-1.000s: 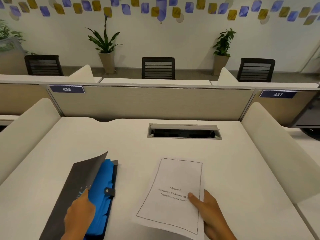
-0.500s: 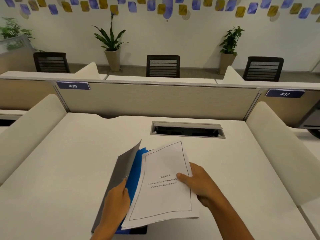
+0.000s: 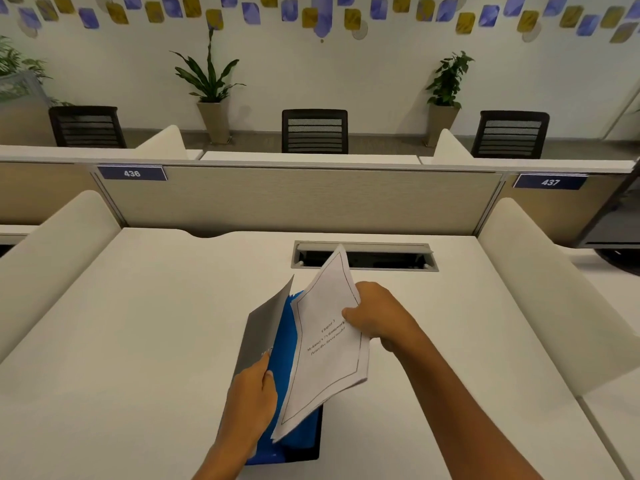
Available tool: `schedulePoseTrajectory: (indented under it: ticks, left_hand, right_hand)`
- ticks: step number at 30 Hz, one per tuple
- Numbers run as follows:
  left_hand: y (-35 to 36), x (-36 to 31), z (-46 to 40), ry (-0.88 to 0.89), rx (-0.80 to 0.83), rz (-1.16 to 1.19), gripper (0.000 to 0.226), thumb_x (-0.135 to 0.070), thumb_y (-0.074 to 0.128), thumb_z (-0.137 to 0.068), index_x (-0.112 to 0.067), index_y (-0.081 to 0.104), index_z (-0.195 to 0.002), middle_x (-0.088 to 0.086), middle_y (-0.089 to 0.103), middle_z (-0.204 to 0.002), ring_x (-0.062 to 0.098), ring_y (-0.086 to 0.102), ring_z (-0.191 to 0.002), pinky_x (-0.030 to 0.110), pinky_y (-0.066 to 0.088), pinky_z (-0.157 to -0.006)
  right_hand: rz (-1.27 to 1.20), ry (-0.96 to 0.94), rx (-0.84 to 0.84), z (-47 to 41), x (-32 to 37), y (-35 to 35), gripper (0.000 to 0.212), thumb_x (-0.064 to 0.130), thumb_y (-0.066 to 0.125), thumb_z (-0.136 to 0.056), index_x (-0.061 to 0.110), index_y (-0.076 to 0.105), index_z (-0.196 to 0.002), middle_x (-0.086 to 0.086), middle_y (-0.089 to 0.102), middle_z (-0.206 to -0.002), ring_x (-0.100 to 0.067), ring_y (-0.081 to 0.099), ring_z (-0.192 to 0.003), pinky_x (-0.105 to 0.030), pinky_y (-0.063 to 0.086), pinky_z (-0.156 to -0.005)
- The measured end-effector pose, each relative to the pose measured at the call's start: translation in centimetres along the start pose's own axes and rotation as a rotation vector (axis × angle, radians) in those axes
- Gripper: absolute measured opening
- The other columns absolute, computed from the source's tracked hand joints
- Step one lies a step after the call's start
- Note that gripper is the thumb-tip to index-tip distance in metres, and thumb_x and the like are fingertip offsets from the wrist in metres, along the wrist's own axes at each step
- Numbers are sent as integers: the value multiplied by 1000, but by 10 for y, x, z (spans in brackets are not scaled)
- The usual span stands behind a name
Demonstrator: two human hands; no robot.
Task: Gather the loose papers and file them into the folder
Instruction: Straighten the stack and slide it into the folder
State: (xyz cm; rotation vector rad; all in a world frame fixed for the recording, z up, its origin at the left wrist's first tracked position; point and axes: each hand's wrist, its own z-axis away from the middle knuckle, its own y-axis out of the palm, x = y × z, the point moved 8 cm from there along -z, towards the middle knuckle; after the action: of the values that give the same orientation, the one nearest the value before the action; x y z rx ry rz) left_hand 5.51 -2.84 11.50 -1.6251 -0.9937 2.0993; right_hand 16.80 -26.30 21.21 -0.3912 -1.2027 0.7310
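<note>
Gripping the papers (image 3: 325, 344) at their right edge, the right hand (image 3: 375, 317) tilts them over the folder (image 3: 277, 344); the left hand (image 3: 251, 393) pinches its cover open, pockets directly left of the sheets.

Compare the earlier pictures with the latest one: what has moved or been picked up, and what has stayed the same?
The paper, flat on the desk a second ago, was picked up by the right hand, carried left and tilted on edge over the blue pockets of the folder. The folder itself shifted right, toward the desk's middle. Unchanged: the left hand still holds the grey cover open.
</note>
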Motion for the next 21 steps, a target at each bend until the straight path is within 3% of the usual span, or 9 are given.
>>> schedulePoseTrajectory:
  ticks: [2, 4, 8, 10, 14, 17, 21]
  left_hand:
    - [-1, -3, 2, 3, 2, 6, 45, -15, 49, -107, -14, 48, -152, 6, 75, -124, 4, 59, -73, 12, 51, -78]
    - [-2, -7, 3, 4, 11, 6, 46, -15, 49, -107, -13, 48, -152, 8, 74, -128, 11, 64, -85, 27, 57, -93]
    - [-1, -17, 7, -8, 38, 1, 47, -15, 49, -107, -11, 46, -153, 11, 71, -133, 28, 71, -106, 42, 56, -105]
    - [1, -20, 9, -12, 49, 3, 47, -15, 48, -107, -11, 46, -154, 12, 68, -138, 31, 70, -115, 45, 54, -108]
    - [3, -23, 11, -15, 69, 8, 46, -14, 47, -107, -13, 48, -153, 17, 71, -132, 36, 69, -114, 51, 52, -108]
    - [4, -26, 12, -15, 75, 21, 46, -14, 47, -107, -13, 48, -153, 16, 70, -133, 34, 68, -114, 51, 52, -108]
    - [6, -28, 14, -15, 78, 32, 47, -16, 46, -108, -13, 46, -154, 13, 67, -140, 32, 67, -121, 46, 52, -109]
  right_hand:
    - [29, -11, -19, -1, 5, 3, 40, 17, 65, -99, 15, 58, -138, -8, 69, -132, -22, 64, -89, -16, 47, -48]
    - [66, -17, -24, -1, 9, 9, 42, 18, 66, -99, 15, 56, -139, -9, 67, -132, -26, 64, -95, -24, 56, -60]
    - [127, -22, -23, 2, 16, 27, 42, 17, 65, -99, 12, 54, -139, -11, 65, -132, -30, 66, -103, -39, 65, -85]
    - [142, -24, -38, 2, 17, 35, 37, 14, 64, -98, 8, 56, -134, -13, 66, -129, -28, 64, -99, -41, 65, -90]
    - [160, -18, -58, -1, 14, 58, 34, 13, 65, -97, 6, 57, -129, -12, 66, -120, -22, 58, -90, -31, 54, -76]
    - [132, -9, -67, -3, 9, 78, 34, 12, 67, -95, 7, 55, -126, -8, 59, -104, -21, 58, -89, -29, 50, -74]
    - [128, 2, -86, -2, 3, 101, 35, 10, 68, -95, 9, 53, -126, -5, 58, -102, -20, 60, -91, -27, 48, -73]
